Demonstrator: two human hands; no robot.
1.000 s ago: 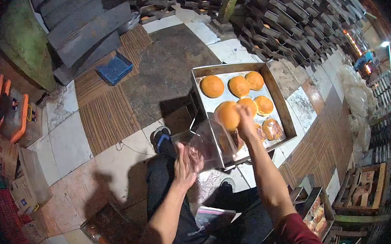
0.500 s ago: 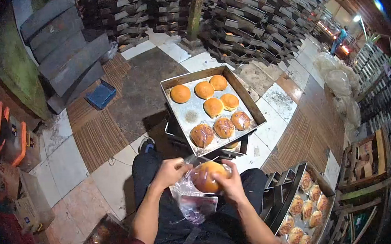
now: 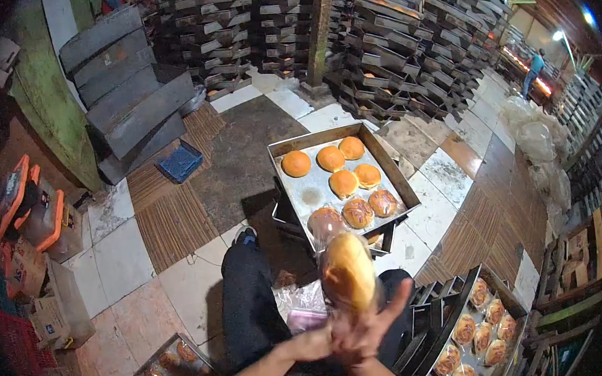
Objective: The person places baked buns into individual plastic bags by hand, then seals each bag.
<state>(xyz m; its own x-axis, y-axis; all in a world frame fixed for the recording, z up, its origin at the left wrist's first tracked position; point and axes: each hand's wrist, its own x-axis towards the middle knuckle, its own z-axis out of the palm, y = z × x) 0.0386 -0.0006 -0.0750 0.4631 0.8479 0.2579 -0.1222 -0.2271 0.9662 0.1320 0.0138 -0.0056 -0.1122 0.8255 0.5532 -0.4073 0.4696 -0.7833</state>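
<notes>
A golden bun (image 3: 349, 273) in a clear plastic bag stands upright above my lap, blurred by motion. My right hand (image 3: 372, 328) is closed around the bag just below the bun, with one finger stretched out. Beside it, my left hand (image 3: 309, 345) has its fingers closed at the gathered lower end of the bag. Between my legs lies a stack of clear plastic bags (image 3: 302, 304). Just beyond the bun is a metal tray (image 3: 310, 196) with several buns, some plain and some with brown streaks.
At lower right stands a tray (image 3: 431, 370) of bagged, swirled buns; another small tray (image 3: 145, 373) is at lower left. A blue tray (image 3: 180, 162) lies on the floor. Stacked dark trays (image 3: 389, 51) line the back. A person (image 3: 534, 74) stands far right.
The bagged bun has turned from lying level to upright and risen slightly. My hands have come together below it, and the view has shifted.
</notes>
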